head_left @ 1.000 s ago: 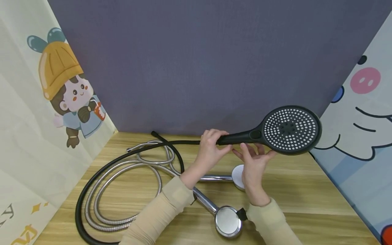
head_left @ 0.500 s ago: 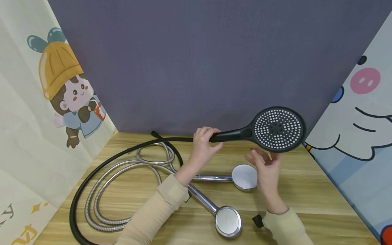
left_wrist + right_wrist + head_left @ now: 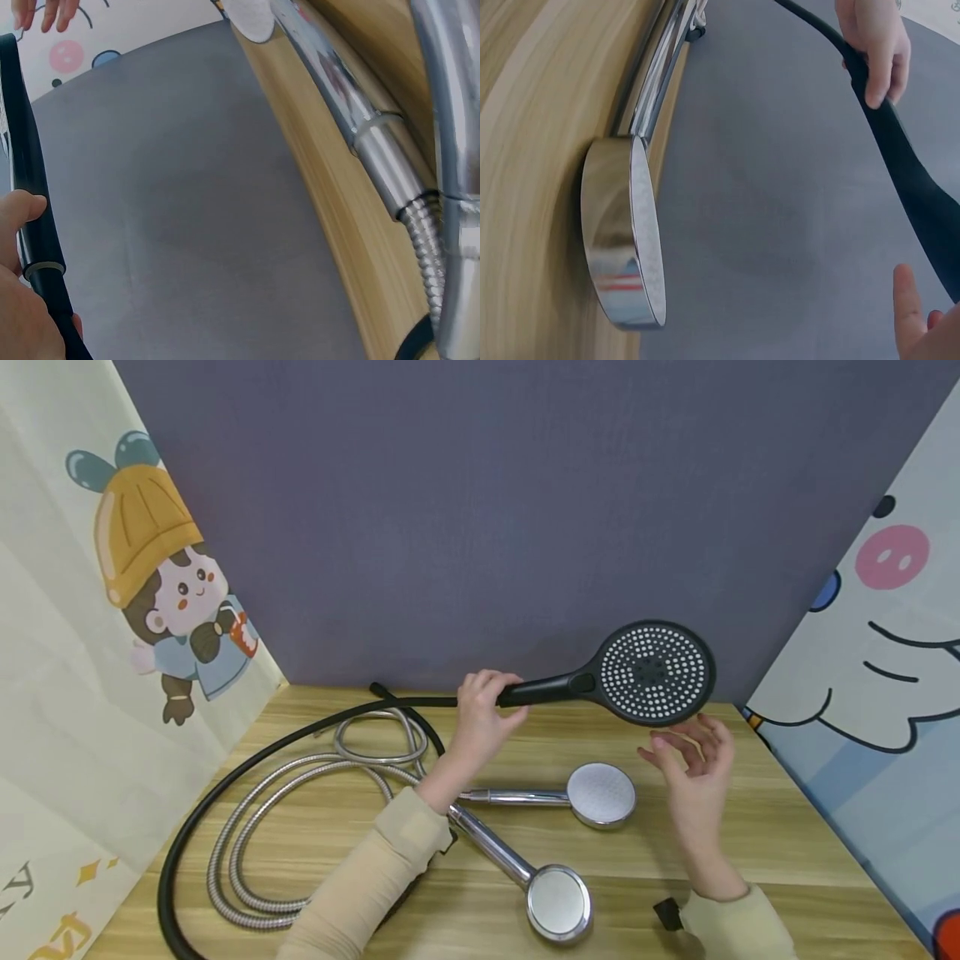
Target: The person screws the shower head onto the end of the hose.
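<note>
A black handheld shower head [image 3: 654, 672] is held up above the table, its dotted spray face towards the head camera. My left hand [image 3: 480, 714] grips the end of its handle, where a black hose [image 3: 300, 731] joins. In the left wrist view the thumb lies along the handle [image 3: 34, 161]. My right hand [image 3: 697, 777] is just below the lower right rim, fingers loosely bent and apart from the thumb. Whether a fingertip touches the rim is hard to tell. In the right wrist view its extended finger [image 3: 905, 304] stands beside the black shower head.
Two chrome shower heads lie on the wooden table [image 3: 750, 827]: one behind [image 3: 602, 795], one nearer the front [image 3: 558, 903]. Coiled metal hoses [image 3: 255, 827] lie at the left. A grey panel [image 3: 480, 527] rises behind, with printed sheets at both sides.
My left hand has drawn the black shower head and hose leftwards. My right hand has moved right, from under the handle to below the head's rim.
</note>
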The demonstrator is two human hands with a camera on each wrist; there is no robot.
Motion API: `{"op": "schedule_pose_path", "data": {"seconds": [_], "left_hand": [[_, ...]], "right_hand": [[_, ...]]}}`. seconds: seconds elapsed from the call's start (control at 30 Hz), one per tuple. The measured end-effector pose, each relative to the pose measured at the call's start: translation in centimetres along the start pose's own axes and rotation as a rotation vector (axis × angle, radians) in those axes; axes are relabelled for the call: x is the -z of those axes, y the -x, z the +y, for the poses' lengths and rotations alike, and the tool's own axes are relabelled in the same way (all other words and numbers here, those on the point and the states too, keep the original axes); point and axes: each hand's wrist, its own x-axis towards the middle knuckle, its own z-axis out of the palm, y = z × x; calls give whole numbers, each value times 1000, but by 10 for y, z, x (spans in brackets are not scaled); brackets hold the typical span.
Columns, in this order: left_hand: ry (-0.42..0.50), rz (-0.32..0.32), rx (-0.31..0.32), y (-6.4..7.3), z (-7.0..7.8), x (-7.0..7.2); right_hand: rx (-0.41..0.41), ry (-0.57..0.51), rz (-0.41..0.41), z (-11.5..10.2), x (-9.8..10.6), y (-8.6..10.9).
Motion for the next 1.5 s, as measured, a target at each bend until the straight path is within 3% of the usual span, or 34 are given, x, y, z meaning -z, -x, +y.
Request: {"op": "schedule_pose_path", "data": {"seconds": [0.4, 0.8, 1.13, 1.2, 1.3, 1.37, 1.43, 1.5], "left_hand": [[-37, -22, 20, 7, -15, 5], [-70, -57, 5, 17, -27, 5], [-61, -119, 60, 23, -33, -3], [-67, -130, 69, 23, -35, -5], [-74, -145, 86, 23, -36, -7], [-83, -154, 101, 24, -36, -8], [-102, -164, 117, 24, -37, -9], [-134, -177, 139, 24, -37, -10]], "right_hand": [[-29, 29, -37, -6, 5, -9], [-241, 227, -51, -4, 7, -16], [-282, 155, -103, 8, 15, -18], [-276, 143, -129, 17, 22, -19], [-253, 3, -167, 46, 44, -25], [-256, -14, -172, 52, 47, -25], [-266, -30, -155, 52, 44, -25], [-297, 37, -123, 38, 30, -22]]}}
